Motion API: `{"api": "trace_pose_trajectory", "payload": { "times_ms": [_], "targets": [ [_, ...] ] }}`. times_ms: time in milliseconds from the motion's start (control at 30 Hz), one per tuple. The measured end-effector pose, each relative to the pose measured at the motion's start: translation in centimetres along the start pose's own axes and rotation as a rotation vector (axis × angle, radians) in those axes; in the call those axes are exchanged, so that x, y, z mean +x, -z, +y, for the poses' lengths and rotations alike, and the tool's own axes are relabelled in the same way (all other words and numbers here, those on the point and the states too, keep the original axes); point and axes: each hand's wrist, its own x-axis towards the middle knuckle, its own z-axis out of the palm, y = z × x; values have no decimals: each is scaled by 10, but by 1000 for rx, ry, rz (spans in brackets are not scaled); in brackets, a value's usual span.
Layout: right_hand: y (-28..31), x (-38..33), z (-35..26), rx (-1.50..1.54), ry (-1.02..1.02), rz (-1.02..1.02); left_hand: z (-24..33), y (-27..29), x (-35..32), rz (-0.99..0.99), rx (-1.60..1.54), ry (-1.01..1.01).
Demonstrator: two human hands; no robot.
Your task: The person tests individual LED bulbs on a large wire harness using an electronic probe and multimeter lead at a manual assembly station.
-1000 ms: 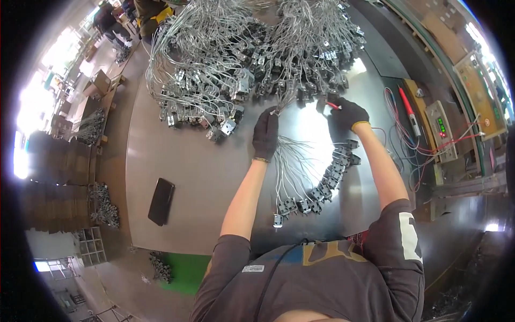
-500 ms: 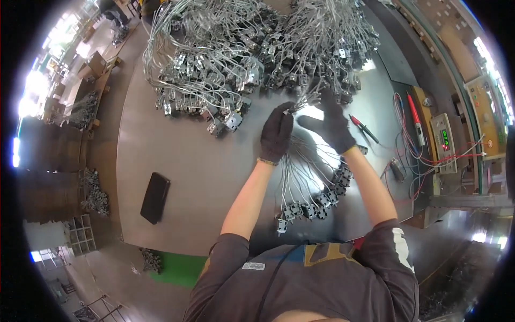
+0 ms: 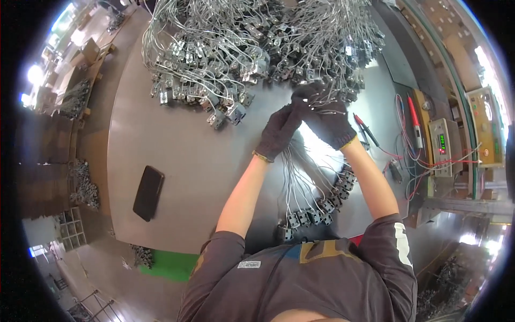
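My left hand (image 3: 279,132), in a dark knit glove, is closed round a bundle of thin grey wires (image 3: 293,161). Below it the wires fan out toward me, each leading to a small black-and-metal switch-like block (image 3: 303,217); several of these lie in a curved row near the table's front edge. My right hand (image 3: 328,124), gloved the same way, is closed at the upper part of the bundle and meets the left. Loose wire ends (image 3: 333,111) stick out over its back. The gloves hide where exactly the fingers grip.
A large heap of wired blocks (image 3: 214,64) covers the far side of the metal table (image 3: 188,198). A black phone (image 3: 148,193) lies at left. On the right are red and black test probes (image 3: 367,130), a red probe (image 3: 414,122) and a meter with a green display (image 3: 442,146).
My right hand has come in from spread fingers to close on the wire bundle beside my left. The wire ends now lean rightward over the right glove.
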Motion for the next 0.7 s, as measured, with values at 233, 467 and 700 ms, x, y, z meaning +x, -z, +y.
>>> {"api": "trace_pose_trajectory", "payload": {
  "times_ms": [233, 467, 700],
  "targets": [
    [11, 2, -7, 379, -514, -64, -5, -9, 7, -79, 61, -42],
    [-20, 1, -16, 962, -634, 183, -14, -2, 4, -75, 496, -244],
    [-24, -5, -28, 936, -246, 162, -15, -13, -4, 141, 553, -466]
  ]
}}
